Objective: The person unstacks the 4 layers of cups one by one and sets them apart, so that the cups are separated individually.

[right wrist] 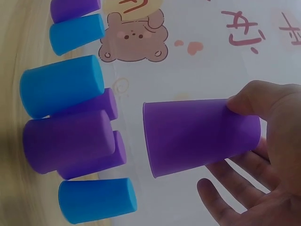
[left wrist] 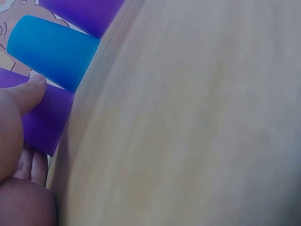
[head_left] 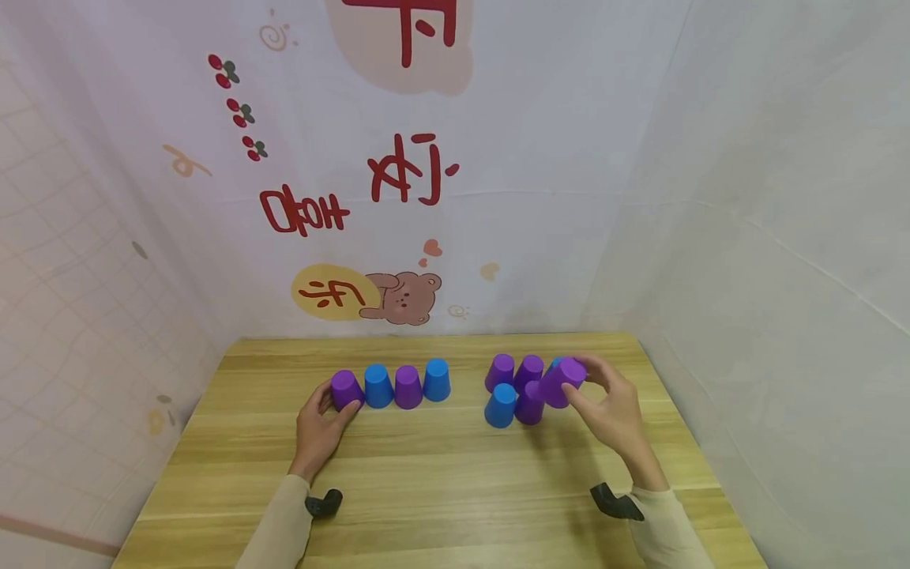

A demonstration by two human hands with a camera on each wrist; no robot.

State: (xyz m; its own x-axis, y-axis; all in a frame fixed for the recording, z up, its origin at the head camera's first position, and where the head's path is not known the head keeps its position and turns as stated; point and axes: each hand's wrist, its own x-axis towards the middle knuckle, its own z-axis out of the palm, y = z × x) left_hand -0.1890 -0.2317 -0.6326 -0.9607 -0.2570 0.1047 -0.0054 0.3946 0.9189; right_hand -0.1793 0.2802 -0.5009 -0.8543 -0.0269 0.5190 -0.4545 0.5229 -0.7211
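My left hand (head_left: 321, 431) grips an upside-down purple cup (head_left: 346, 390) at the left end of a row on the table. Its thumb lies on the near side of the cup, with fingers round the far side. Beside that cup stand a blue cup (head_left: 378, 386), a purple cup (head_left: 408, 388) and another blue cup (head_left: 437, 380). My right hand (right wrist: 268, 141) holds a purple cup (right wrist: 197, 136) by its narrow end, mouth down, raised above the table. Near it stand a front blue cup (right wrist: 61, 87), a front purple cup (right wrist: 68, 141) and a rear blue cup (right wrist: 98, 200).
Two more purple cups (head_left: 501, 373) (head_left: 529, 373) stand at the back of the right group. The wooden table (head_left: 441, 490) meets a white cloth backdrop (head_left: 540, 237) printed with a bear (head_left: 408, 299). White cloth also hangs at both sides.
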